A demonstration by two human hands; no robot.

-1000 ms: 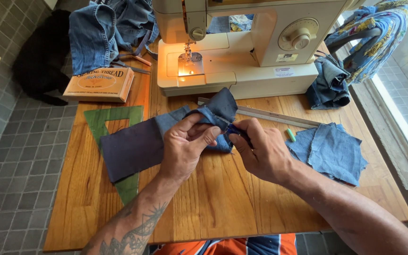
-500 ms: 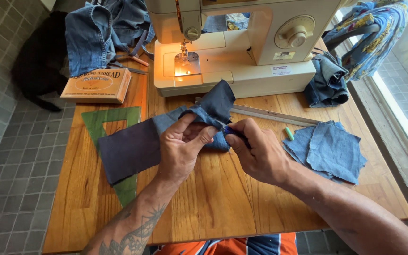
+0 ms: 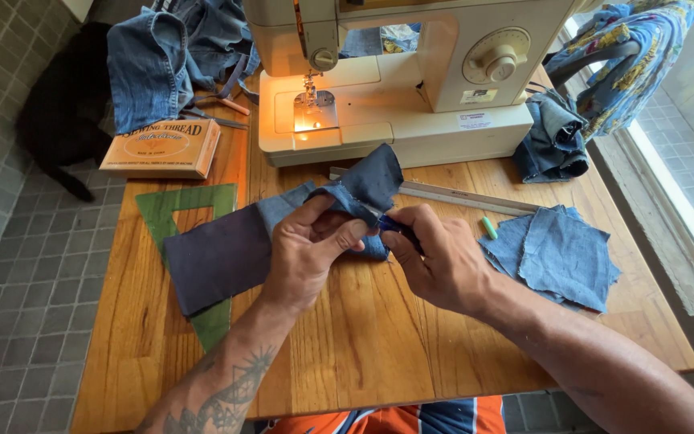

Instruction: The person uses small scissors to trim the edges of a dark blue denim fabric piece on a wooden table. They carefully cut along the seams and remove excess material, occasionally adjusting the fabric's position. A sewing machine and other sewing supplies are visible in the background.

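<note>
A strip of joined denim patches (image 3: 226, 253) lies on the wooden table (image 3: 363, 354), dark blue at the left and lighter blue toward the middle. My left hand (image 3: 307, 253) pinches the strip's raised right end, where a dark flap (image 3: 375, 177) folds upward. My right hand (image 3: 439, 261) meets it from the right, fingers closed on a small dark tool (image 3: 399, 229) at the fabric's seam. Both hands touch the cloth in front of the cream sewing machine (image 3: 411, 72).
A stack of cut denim squares (image 3: 560, 253) lies at the right, with a green chalk piece (image 3: 488, 227) and a metal ruler (image 3: 459, 197) nearby. A green triangle ruler (image 3: 182, 213) sits under the strip. A thread box (image 3: 162, 149), jeans (image 3: 154, 56) and folded denim (image 3: 552, 137) ring the machine.
The view has shifted slightly. My hands stay on the fabric's end, and the raised flap has turned a little more upright.
</note>
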